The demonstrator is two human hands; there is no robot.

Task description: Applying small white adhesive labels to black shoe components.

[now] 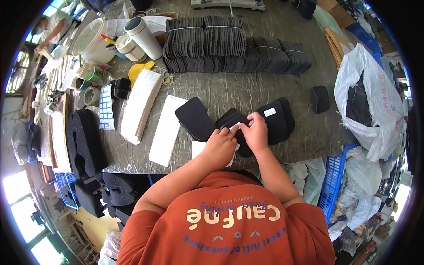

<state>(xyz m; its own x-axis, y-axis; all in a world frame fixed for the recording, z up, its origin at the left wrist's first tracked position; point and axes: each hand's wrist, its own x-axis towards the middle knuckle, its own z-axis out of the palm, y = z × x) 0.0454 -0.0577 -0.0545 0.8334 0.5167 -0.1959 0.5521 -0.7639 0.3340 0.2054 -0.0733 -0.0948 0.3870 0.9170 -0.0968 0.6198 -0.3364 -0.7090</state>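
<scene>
Both my hands meet over a black padded piece (227, 118) on the table. A small white label (235, 126) lies between their fingertips. My right hand (255, 133) pinches it with thumb and forefinger. My left hand (221, 146) is closed, its fingertips on the label's other side and over the black piece. To the left of my hands lies a plain black pad (194, 118). On the right, another black pad (274, 126) carries a white sticker (269, 112) and overlaps a further black piece. Under my left wrist a white sheet (198, 148) shows partly.
Banded stacks of black pads (205, 39) stand at the back. Paper strips (165, 132) and a paper stack (140, 106) lie left, near a blue-and-white label sheet (106, 108), a tumbler (143, 37) and tape rolls (92, 96). A white plastic sack (366, 106) sits right, above a blue crate (333, 183).
</scene>
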